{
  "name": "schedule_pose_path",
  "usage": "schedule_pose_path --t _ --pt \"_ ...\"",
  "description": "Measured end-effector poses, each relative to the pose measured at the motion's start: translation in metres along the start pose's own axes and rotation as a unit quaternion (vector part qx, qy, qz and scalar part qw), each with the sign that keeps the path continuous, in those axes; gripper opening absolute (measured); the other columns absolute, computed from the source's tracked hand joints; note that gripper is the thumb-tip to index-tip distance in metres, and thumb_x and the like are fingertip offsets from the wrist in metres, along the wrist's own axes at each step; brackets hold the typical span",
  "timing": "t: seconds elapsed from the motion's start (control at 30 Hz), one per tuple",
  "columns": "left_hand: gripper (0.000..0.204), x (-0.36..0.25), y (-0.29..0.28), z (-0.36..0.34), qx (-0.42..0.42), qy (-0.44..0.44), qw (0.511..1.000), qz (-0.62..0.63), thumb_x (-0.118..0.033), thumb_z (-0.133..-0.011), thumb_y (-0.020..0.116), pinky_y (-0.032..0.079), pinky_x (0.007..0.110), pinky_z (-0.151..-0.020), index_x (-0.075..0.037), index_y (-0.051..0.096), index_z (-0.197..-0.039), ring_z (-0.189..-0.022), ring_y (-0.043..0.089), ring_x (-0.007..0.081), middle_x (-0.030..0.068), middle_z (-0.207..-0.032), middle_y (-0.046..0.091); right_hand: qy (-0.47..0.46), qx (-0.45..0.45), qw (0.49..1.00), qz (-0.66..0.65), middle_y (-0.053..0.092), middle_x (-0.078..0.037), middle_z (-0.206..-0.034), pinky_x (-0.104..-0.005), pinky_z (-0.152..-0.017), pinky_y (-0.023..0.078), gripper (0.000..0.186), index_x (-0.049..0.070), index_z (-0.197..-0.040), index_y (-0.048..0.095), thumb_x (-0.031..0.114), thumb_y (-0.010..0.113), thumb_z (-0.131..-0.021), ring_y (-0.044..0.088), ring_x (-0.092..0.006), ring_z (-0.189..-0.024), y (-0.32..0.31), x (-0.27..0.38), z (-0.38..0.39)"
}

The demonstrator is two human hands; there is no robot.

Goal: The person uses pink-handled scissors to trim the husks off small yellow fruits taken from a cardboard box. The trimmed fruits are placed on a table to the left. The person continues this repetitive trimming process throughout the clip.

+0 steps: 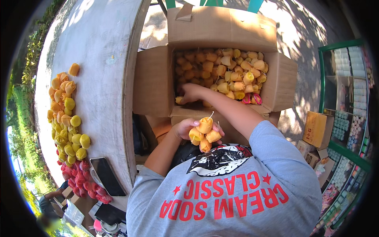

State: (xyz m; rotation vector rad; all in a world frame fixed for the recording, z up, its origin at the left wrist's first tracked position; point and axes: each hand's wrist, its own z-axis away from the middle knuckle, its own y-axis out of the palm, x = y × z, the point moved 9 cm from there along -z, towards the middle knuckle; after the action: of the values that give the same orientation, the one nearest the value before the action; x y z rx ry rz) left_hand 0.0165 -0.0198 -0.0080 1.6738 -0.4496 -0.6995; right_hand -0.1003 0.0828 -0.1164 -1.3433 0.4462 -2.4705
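My left hand (187,128) is closed around several orange and yellow rose-shaped candles (205,125), bunched in front of my chest, with a white wick sticking up from one. My right arm crosses over to the near left corner of an open cardboard box (221,29). In there, my right hand (191,93) has its fingers bent on a yellow rose-shaped candle (179,100); some fingertips are hidden. Many more orange and yellow rose-shaped candles (227,75) fill the box. A pair of scissors with pink handles (252,98) lies on them at the near right.
On the pale table (102,79) at left stand rows of orange, yellow and red rose-shaped candles (65,134) beside a dark phone (108,176). Green-framed shelves (343,98) with stacked goods and small cartons (316,128) are at right. Green chair parts (213,3) show behind the box.
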Motion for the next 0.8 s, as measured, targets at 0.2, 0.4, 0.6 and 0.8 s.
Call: schedule_pose_path --t 0.2,0.4,0.6,0.8 --pt "0.062 0.005 -0.007 -0.001 -0.026 -0.022 0.999 -0.007 -0.051 -0.080 0.058 0.035 0.055 -0.107 -0.005 0.055 -0.122 -0.123 0.046 0.0489 0.0280 -0.132 0.043 -0.056 0.103 0.832 -0.542 0.062 -0.009 -0.123 -0.0269 -0.072 0.052 0.046 0.007 -0.129 0.044 0.009 0.061 -0.086 0.062 -0.0115 -0.085 -0.028 0.000 0.056" --pt "0.062 0.007 -0.012 0.004 -0.057 -0.031 0.998 0.013 -0.050 -0.081 0.058 0.033 0.056 -0.109 -0.003 0.055 -0.122 -0.125 0.046 0.0462 0.0282 -0.132 0.043 -0.044 0.092 0.758 -0.644 0.061 -0.015 -0.121 -0.0302 -0.080 0.056 0.037 0.008 -0.128 0.045 0.013 0.055 -0.093 0.066 -0.0168 -0.085 -0.037 -0.004 0.078" --pt "0.062 0.007 -0.013 0.003 -0.018 -0.020 1.000 0.009 -0.049 -0.085 0.057 0.040 0.052 -0.106 -0.005 0.053 -0.129 -0.125 0.049 0.0452 0.0258 -0.138 0.043 0.100 -0.105 0.909 -0.390 0.067 -0.010 -0.100 -0.0346 -0.077 0.056 0.030 0.005 -0.114 0.056 0.019 0.060 -0.089 0.068 -0.0221 -0.090 -0.052 -0.044 0.072" --pt "0.061 0.006 -0.010 0.002 -0.009 -0.006 1.000 0.003 -0.050 -0.085 0.056 0.040 0.051 -0.106 -0.006 0.053 -0.127 -0.125 0.049 0.0445 0.0249 -0.135 0.044 0.022 -0.319 0.935 0.153 0.062 -0.017 -0.106 -0.0451 -0.074 0.056 0.032 0.010 -0.110 0.063 0.019 0.065 -0.080 0.067 -0.0347 -0.092 -0.083 0.007 0.067"
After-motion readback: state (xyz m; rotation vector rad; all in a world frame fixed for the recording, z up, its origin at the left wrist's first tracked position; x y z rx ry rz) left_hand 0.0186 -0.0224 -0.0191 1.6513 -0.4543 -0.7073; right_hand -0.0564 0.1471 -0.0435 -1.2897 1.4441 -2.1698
